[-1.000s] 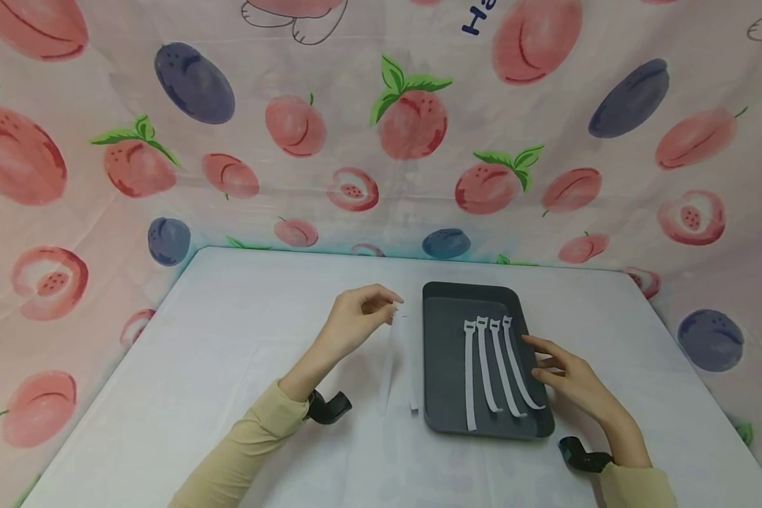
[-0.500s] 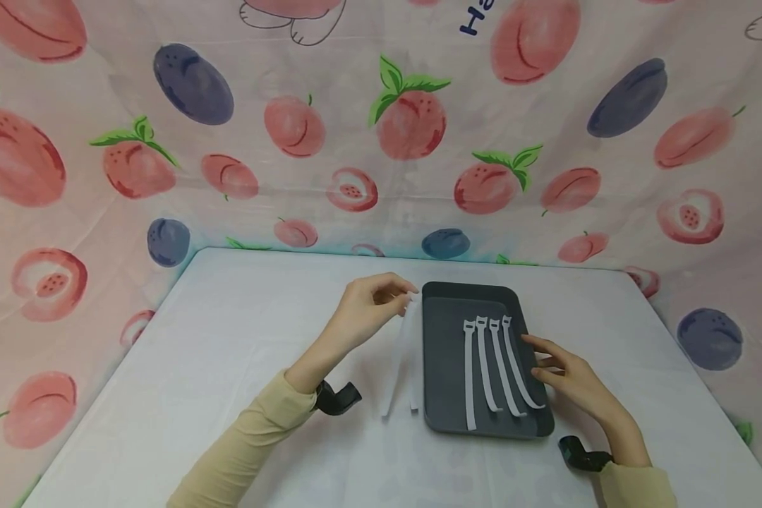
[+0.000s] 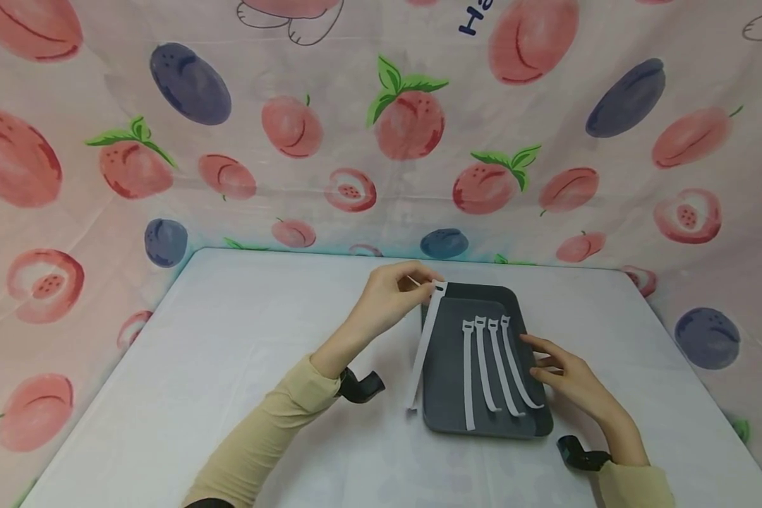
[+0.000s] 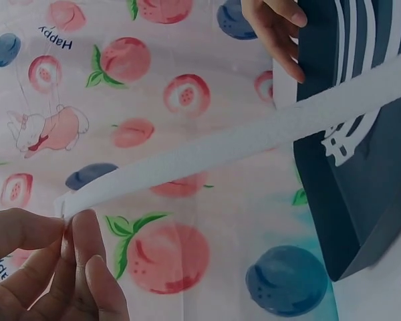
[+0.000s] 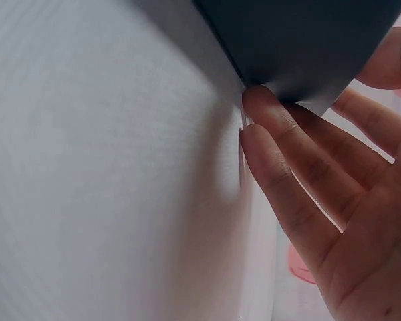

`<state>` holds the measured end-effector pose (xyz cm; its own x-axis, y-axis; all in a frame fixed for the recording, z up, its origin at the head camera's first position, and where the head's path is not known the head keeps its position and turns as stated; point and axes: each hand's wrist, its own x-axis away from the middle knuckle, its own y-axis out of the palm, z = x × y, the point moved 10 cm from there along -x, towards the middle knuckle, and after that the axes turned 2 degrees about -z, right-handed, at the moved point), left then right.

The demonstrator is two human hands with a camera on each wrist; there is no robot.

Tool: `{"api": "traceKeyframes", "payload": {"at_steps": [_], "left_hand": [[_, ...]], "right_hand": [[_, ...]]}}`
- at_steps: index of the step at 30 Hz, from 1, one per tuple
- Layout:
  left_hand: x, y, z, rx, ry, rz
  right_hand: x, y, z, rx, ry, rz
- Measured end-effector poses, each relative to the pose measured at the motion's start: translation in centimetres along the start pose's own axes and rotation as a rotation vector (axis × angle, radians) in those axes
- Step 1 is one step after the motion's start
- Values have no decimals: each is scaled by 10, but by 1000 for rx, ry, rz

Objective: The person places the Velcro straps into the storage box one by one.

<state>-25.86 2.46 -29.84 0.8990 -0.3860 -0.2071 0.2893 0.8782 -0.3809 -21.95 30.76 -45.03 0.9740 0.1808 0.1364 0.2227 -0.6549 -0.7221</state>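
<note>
My left hand [image 3: 390,293] pinches a white hook-and-loop cable tie [image 3: 426,339] by its slotted head. The tie hangs slantwise over the left rim of a dark grey tray [image 3: 444,395]. In the left wrist view, the held cable tie [image 4: 207,152] stretches away from the thumb and fingertips. Several more cable ties [image 3: 468,374] lie side by side in the tray, slotted heads toward the back, some with curled tails. My right hand [image 3: 568,374] touches the tray's right side with extended fingers. In the right wrist view, its fingertips [image 5: 264,144] rest low against the outer wall.
A white-covered table [image 3: 260,317] lies under everything. Behind it rises a fruit-print cloth [image 3: 355,141]. Black wrist mounts [image 3: 362,386] sit on both wrists. Whether another strap lies beneath the held one beside the tray is hard to tell.
My left hand has moved right and toward the back, carrying the cable tie from beside the tray to above its left rim. The right hand and tray have stayed put.
</note>
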Motion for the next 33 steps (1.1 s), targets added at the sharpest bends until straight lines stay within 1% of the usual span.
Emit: {"api": "traceKeyframes", "payload": {"at_steps": [12,19,24,29,33], "left_hand": [[-18,15,4,44,9,-27],[-25,22,4,37,1,-51],[-34,28,0,53,-21,-63],[-41,35,-7,80,-51,-79],[-46,39,-14,60,-68,-70]], "right_hand": [[0,1,-2,5,6,-8],[1,1,-2,4,2,-6],[2,1,-3,8,-3,-5],[1,1,-1,5,-3,-5],[0,0,-1,3,-6,-3]]}}
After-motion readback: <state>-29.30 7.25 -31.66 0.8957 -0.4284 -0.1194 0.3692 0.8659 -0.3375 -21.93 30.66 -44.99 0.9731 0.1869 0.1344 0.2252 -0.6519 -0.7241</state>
